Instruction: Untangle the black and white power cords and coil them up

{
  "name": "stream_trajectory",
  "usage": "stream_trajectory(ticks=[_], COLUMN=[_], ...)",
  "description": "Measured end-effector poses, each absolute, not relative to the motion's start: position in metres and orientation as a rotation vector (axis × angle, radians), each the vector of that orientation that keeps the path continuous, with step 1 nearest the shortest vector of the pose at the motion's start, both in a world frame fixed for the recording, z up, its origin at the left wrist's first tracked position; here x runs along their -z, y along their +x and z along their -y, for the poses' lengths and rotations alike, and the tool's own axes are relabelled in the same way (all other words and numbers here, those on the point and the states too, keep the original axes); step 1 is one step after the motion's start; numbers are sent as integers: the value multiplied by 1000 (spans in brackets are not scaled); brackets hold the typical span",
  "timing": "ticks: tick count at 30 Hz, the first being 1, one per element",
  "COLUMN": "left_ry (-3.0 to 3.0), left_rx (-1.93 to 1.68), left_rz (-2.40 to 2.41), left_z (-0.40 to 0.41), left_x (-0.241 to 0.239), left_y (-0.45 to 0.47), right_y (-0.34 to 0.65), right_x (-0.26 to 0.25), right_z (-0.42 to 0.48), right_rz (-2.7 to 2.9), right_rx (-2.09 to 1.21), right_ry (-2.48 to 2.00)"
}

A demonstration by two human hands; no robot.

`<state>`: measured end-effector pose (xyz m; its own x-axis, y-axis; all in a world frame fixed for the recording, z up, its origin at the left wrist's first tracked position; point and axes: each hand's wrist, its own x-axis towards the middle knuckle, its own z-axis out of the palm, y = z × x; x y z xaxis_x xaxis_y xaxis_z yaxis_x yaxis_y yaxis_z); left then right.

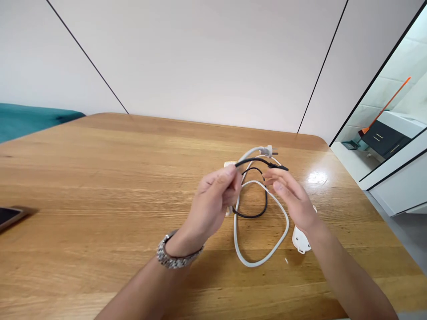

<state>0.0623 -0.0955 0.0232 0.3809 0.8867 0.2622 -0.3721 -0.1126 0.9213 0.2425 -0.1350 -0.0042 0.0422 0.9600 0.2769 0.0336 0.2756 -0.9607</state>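
Note:
My left hand (pixel 215 198), with a metal watch on its wrist, pinches a thin black cable (pixel 256 215) above the wooden table (pixel 100 186). My right hand (pixel 292 198) holds the same cable's other stretch near its black connector end (pixel 282 167), fingers loosely curled. The black cable hangs in a loop between both hands. Under it lies a white power cord (pixel 260 262) in a big loop, its white plug (pixel 269 150) at the far end. A white adapter block (pixel 300 240) sits partly hidden behind my right wrist.
A dark phone (pixel 8 216) lies at the table's left edge. A teal seat (pixel 30 118) stands beyond the far left corner. White wall panels rise behind the table. At right, glass shows a dark cabinet (pixel 383 140) and an orange-handled tool.

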Motion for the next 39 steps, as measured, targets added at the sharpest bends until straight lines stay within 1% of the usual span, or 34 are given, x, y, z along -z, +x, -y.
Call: stream_trajectory(ticks=[5,11,16,22,26,29,32,34,36,39], left_ry=[1015,766,707,690,581,522,502,435,333,214], left_rx=[-1304,-1521,-1607,-1671,-1708,-1695,-1694,-1734,-1810,-1915], left_rz=[-531,-658,-580,-357,-151,-31,30,15,-26,-162], left_z=[87,84,80,78,76,75,71,66,61,53], left_x=[-46,-76,-84,-83,-76,-68,-65,-68,-73,-80], left_y=[45,25,13,2,-14,-28,-37,-39,-39,-37], right_y=[241,251,253,240,241,254,277,293,307,320], right_x=[11,34,51,62,67,66,60,53,45,37], right_z=[132,112,101,101,99,93,87,85,86,90], right_rz=[1658,1984,2012,2005,2047,1973,1649,1346,1137,1089], right_rx=[-938,-531,-458,-303,-294,-356,-630,-909,-1120,-1216], right_ry=[-1316,-1819,-2249,-2392,-2384,-2350,-2139,-1861,-1568,-1328])
